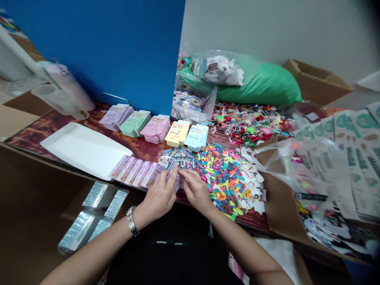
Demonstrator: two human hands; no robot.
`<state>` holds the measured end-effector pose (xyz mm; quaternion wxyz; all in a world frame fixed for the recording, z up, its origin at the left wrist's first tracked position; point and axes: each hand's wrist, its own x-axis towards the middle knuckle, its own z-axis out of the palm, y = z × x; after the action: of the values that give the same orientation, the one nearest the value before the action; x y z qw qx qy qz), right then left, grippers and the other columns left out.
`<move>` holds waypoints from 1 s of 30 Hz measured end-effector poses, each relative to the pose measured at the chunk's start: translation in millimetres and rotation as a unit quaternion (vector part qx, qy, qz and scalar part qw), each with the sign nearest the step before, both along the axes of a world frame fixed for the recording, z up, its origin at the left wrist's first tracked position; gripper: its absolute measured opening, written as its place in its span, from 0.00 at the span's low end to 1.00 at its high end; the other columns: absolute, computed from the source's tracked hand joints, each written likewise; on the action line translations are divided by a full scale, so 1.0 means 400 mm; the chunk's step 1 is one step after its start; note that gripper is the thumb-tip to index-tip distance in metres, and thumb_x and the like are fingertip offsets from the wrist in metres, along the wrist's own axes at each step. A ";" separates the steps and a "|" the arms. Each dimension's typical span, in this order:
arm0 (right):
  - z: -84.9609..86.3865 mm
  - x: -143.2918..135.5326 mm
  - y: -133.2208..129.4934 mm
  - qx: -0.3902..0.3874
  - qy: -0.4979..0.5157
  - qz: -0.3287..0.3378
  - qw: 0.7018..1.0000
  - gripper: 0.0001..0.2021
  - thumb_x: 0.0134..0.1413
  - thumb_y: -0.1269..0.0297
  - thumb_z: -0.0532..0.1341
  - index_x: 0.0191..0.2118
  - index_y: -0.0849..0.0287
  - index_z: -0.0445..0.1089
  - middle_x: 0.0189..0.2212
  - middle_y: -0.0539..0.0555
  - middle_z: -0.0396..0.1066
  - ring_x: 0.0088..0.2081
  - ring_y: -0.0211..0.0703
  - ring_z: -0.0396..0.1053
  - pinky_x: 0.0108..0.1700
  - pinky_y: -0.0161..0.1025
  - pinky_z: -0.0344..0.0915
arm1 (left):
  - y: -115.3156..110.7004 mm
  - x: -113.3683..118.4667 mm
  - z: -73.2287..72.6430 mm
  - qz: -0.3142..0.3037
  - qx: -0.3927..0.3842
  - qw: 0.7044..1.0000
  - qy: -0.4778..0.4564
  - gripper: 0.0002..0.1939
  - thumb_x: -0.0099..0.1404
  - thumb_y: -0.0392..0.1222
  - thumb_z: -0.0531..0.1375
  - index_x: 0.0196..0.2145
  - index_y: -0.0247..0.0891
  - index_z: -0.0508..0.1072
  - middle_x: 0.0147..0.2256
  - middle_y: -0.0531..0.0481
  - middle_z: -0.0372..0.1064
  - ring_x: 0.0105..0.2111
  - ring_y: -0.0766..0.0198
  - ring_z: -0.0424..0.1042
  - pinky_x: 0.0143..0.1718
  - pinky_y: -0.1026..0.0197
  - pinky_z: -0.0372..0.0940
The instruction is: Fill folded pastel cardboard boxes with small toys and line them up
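Observation:
My left hand, with a metal watch at the wrist, is at the table's front edge, its fingers over the right end of a row of purple boxes. Close beside it, my right hand has its fingers bent inward, the fingertips of both hands nearly meeting. Whatever lies between the fingers is too small and hidden to name. Just beyond the fingertips is a pile of small printed cards. Colourful small plastic pieces spread to the right of my right hand, with white cutouts beside them.
Stacks of flat cartons in purple, green, pink, yellow and blue line the back. A white sheet lies left. Behind stand a clear bin and green bag. An open cardboard box with a plastic bag is at right.

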<state>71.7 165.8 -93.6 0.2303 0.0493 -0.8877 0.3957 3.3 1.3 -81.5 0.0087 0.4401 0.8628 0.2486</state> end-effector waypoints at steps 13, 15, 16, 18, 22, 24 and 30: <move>-0.040 -0.074 -0.113 -0.175 -0.191 0.008 0.966 0.22 0.62 0.64 0.56 0.61 0.58 0.61 0.49 0.59 0.64 0.36 0.39 0.73 0.43 0.41 0.72 | -0.169 -0.113 0.032 0.174 0.004 0.966 0.193 0.28 0.68 0.46 0.55 0.63 0.35 0.59 0.53 0.35 0.64 0.51 0.49 0.65 0.53 0.48 0.63; -0.040 -0.074 -0.114 -0.180 -0.201 0.004 0.963 0.22 0.62 0.63 0.56 0.61 0.57 0.61 0.49 0.59 0.64 0.36 0.38 0.73 0.42 0.40 0.72 | -0.228 -0.160 0.020 0.232 -0.035 0.953 0.192 0.30 0.69 0.50 0.53 0.62 0.29 0.60 0.53 0.30 0.64 0.53 0.44 0.64 0.53 0.44 0.62; -0.039 -0.074 -0.113 -0.176 -0.205 0.001 0.963 0.22 0.62 0.63 0.56 0.61 0.57 0.61 0.49 0.59 0.65 0.36 0.38 0.73 0.42 0.40 0.72 | -0.252 -0.180 0.011 0.236 -0.062 0.953 0.178 0.31 0.70 0.51 0.50 0.62 0.25 0.59 0.52 0.28 0.65 0.52 0.43 0.65 0.52 0.43 0.62; -0.040 -0.078 -0.112 -0.161 -0.207 -0.007 0.965 0.22 0.61 0.63 0.57 0.60 0.58 0.61 0.48 0.58 0.66 0.35 0.38 0.73 0.45 0.41 0.71 | -0.284 -0.203 -0.006 0.230 -0.105 0.958 0.136 0.31 0.71 0.51 0.47 0.62 0.23 0.59 0.48 0.30 0.69 0.48 0.45 0.68 0.51 0.44 0.63; -0.053 -0.098 -0.116 -0.149 -0.202 -0.011 0.968 0.23 0.61 0.61 0.58 0.61 0.58 0.61 0.50 0.60 0.68 0.38 0.41 0.73 0.46 0.43 0.71 | -0.280 -0.191 -0.014 0.250 -0.100 0.963 0.033 0.31 0.70 0.53 0.48 0.62 0.27 0.59 0.44 0.36 0.71 0.43 0.50 0.71 0.48 0.47 0.65; -0.061 -0.108 -0.122 -0.174 -0.195 0.002 0.965 0.25 0.60 0.61 0.58 0.62 0.58 0.60 0.50 0.60 0.70 0.38 0.41 0.73 0.45 0.43 0.72 | -0.269 -0.175 -0.010 0.256 -0.048 0.964 -0.049 0.33 0.69 0.55 0.50 0.63 0.30 0.57 0.43 0.40 0.70 0.40 0.54 0.71 0.45 0.49 0.67; -0.046 -0.094 -0.126 -0.302 -0.140 0.049 0.942 0.23 0.60 0.63 0.58 0.60 0.57 0.59 0.54 0.60 0.66 0.48 0.42 0.71 0.47 0.39 0.73 | -0.291 -0.146 -0.006 0.216 0.171 0.933 -0.233 0.37 0.63 0.54 0.59 0.64 0.38 0.55 0.41 0.50 0.62 0.39 0.64 0.70 0.43 0.57 0.71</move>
<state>34.1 115.6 -112.0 0.0879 -0.0352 -0.7460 0.6592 -54.9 -115.0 -83.9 0.0797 0.1679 0.8551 0.4840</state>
